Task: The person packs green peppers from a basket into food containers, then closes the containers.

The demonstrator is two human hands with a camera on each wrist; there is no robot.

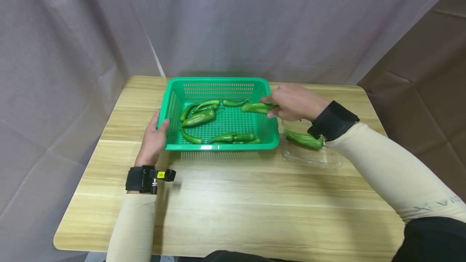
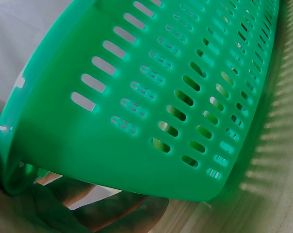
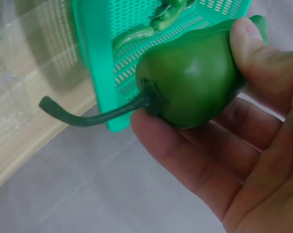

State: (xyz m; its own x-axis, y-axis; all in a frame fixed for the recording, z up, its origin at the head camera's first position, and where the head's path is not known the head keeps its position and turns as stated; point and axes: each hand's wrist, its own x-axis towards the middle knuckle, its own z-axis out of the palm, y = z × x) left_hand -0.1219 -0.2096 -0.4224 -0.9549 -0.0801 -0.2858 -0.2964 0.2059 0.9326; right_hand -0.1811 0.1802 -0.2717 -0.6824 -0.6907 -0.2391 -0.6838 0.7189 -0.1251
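The right grip is closed on a large green pepper, pinched between thumb and fingers, its body extending left of that grip over the green basket. Left of it, several peppers lie inside the basket. The left grip holds the basket's near-left edge. Nearer than the right grip, another pepper lies in a clear tray on the desk.

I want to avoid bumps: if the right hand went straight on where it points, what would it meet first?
Likely the small pepper in the green basket, just beyond the held pepper; depth is unclear, so the right hand may pass above it.
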